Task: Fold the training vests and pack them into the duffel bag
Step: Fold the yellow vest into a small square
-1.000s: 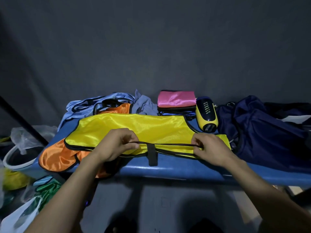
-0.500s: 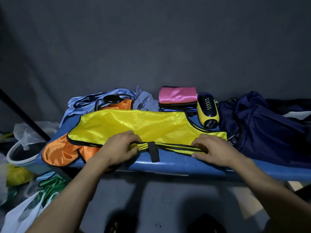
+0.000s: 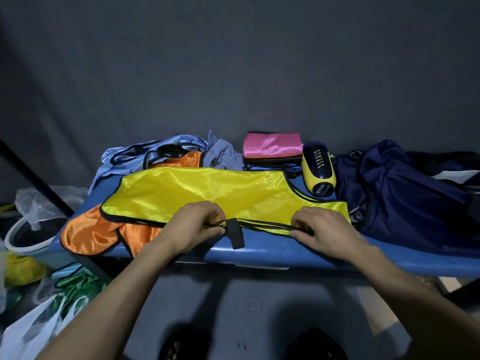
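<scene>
Yellow vest (image 3: 207, 188) black-trimmed, orange vest (image 3: 88, 237), pink folded vest (image 3: 271, 144), navy duffel bag (image 3: 405, 193)

I saw a blue bench (image 3: 272, 253) across the frame's middle. On it lay an orange vest (image 3: 93, 237) at lower left, light-blue vests (image 3: 124, 159) behind, a yellow-black gadget (image 3: 318, 170), and the navy duffel bag (image 3: 405, 190) at right.

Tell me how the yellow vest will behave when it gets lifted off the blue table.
The yellow vest is thin and creased, so it probably droops limply. Its glossy sheen suggests it may slide in the left hand and right hand. The black strap would likely dangle.
</scene>
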The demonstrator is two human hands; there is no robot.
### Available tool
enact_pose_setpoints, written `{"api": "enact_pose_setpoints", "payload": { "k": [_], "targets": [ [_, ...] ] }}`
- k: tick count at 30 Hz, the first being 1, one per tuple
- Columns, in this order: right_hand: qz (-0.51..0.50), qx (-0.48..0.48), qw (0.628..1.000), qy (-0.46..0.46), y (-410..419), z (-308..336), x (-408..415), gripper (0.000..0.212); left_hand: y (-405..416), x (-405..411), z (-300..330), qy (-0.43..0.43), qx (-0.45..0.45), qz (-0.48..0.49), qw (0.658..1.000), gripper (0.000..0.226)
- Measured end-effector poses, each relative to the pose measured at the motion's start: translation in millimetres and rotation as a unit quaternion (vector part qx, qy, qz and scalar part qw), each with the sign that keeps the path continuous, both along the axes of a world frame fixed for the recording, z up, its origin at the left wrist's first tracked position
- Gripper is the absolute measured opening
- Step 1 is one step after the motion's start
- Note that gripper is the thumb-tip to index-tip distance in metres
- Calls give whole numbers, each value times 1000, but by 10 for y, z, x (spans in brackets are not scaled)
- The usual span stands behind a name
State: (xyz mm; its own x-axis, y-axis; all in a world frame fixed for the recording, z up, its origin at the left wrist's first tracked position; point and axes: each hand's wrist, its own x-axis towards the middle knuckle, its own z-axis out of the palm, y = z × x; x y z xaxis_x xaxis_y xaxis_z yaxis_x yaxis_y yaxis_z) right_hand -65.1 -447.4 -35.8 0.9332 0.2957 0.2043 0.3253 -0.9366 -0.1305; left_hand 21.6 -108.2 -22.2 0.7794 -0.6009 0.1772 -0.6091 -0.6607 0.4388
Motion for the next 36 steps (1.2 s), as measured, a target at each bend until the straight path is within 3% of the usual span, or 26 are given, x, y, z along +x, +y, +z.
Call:
{"api": "enact_pose_setpoints", "payload": {
  "k": [4,8,12,15,19,21,24,26,28,31,36],
  "targets": [
    [2,26,1000,5,126,-98,65,34,-49,5,58,90,-29,16,995,11],
    [8,36,999,-18,325,-154,146,30,-102,10,81,133,-46,15,990,8],
    [17,34,997,-60,525,-192,204,24,-131,35,99,133,-109,42,984,18],
    [17,5,996,-88,623,-188,255,16,-166,40,118,86,-115,63,988,21],
    [13,-15,996,-87,668,-202,306,7,-146,25,138,-60,-21,57,996,27],
    [7,3,998,-69,658,-191,313,7,-103,-12,178,-90,-3,28,996,32],
    [-6,65,998,-20,647,-137,329,8,-15,-165,247,-76,26,40,996,21],
    [-12,93,996,7,641,-126,351,7,19,-310,224,-24,126,66,990,11],
    [-23,105,994,20,631,-142,371,8,-19,-453,131,14,203,78,976,31],
    [-32,118,992,42,641,-164,389,9,-139,-570,-9,5,154,113,982,46],
    [-43,132,989,59,655,-142,399,13,-284,-628,-138,24,22,147,989,52]
  ]
}}
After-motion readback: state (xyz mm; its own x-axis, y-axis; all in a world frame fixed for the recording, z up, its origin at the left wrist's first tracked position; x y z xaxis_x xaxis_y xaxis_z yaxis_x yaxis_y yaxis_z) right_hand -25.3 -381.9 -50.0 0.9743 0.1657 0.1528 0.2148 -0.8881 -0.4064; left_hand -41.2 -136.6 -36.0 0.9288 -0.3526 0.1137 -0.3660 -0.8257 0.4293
